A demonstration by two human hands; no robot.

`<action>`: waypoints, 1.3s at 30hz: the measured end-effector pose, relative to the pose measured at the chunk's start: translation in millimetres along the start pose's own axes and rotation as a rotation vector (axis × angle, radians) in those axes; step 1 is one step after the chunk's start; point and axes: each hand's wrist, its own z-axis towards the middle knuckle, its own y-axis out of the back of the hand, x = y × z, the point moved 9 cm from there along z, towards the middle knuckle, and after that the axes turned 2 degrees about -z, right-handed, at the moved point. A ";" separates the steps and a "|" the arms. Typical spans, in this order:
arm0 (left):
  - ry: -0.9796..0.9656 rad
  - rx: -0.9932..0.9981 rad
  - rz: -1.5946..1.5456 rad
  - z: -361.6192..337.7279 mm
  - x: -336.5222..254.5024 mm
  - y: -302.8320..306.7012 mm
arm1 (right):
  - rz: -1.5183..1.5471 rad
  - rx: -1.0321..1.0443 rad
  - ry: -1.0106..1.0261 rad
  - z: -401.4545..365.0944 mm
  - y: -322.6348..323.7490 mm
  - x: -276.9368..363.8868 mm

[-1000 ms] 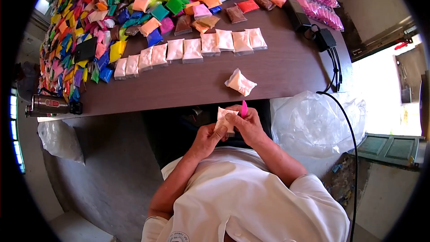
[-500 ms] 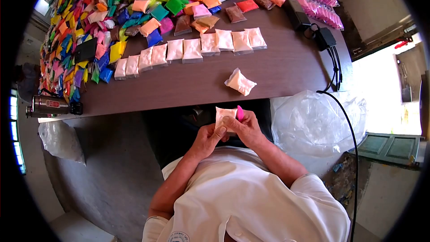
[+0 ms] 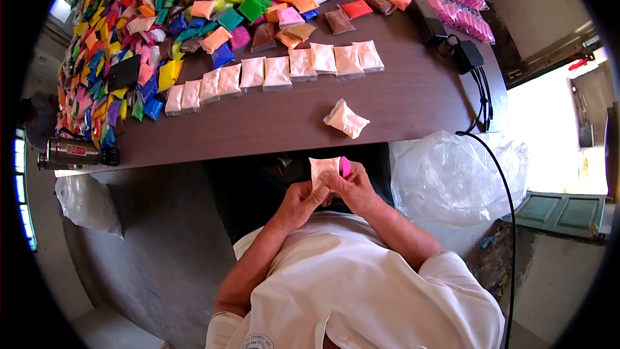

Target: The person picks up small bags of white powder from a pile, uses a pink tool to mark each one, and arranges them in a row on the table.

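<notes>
Packet (image 3: pixel 323 169) pinched between both hands (image 3: pixel 332 194), below table edge (image 3: pixel 258 148).

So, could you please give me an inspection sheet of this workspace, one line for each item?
Surface: brown table, pouches over its far part.
Job's things: pale pouch held before the table edge; pink object beside it; loose pouch on the table.
Clutter: row of pale pouches; pile of coloured pouches; metal flask; clear plastic bag.
Hands: left hand grips the pale pouch; right hand holds the pink object, thumb on the pouch.
Cables: black adapter; black cable hanging off the table.
Surroundings: concrete floor; green panel.
</notes>
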 end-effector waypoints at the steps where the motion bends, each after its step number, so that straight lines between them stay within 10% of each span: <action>1: 0.003 -0.026 -0.007 -0.5 -1.5 1.1 | 0.033 0.012 0.011 -0.5 -1.1 0.7; 39: 0.037 0.000 0.123 3.9 6.9 -0.9 | -0.027 -0.181 0.036 -4.4 22.9 2.7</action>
